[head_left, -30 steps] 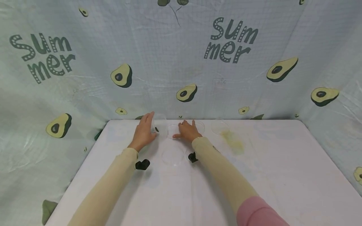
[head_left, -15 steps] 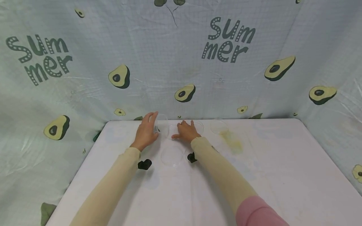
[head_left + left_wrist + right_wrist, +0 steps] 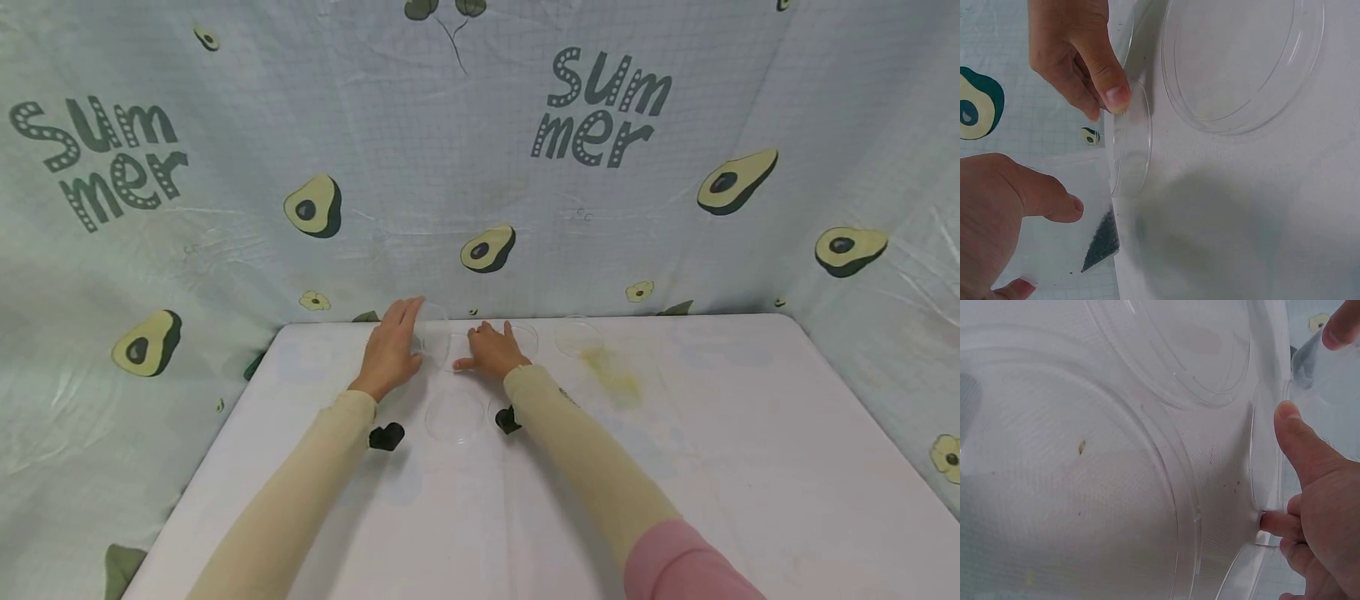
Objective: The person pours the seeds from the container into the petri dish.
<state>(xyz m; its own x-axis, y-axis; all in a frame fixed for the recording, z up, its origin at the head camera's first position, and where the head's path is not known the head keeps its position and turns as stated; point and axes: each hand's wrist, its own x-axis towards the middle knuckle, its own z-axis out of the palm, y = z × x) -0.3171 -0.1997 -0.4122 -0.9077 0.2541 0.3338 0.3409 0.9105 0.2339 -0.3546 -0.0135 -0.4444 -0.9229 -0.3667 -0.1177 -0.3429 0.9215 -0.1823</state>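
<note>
My left hand (image 3: 387, 350) holds a clear, see-through container (image 3: 435, 329) at the back edge of the table, tilted toward the right. Dark grains (image 3: 1104, 242) are gathered in its lower corner in the left wrist view. Below and to the right of it, a small clear round dish (image 3: 1133, 144) sits on the table. My right hand (image 3: 495, 352) grips this dish, with the thumb at its near rim and a finger at the side in the right wrist view. The container's exact shape is hard to make out.
Another clear dish (image 3: 455, 417) lies in front of the hands, and one more (image 3: 579, 337) at the back right beside a yellowish stain (image 3: 613, 377). Others are partly hidden by the right hand and sleeve. A printed curtain (image 3: 405, 167) rises behind the table.
My left hand has shifted slightly right with the container, which leans further toward the dish. The right hand keeps its hold. The head view has turned a little.
</note>
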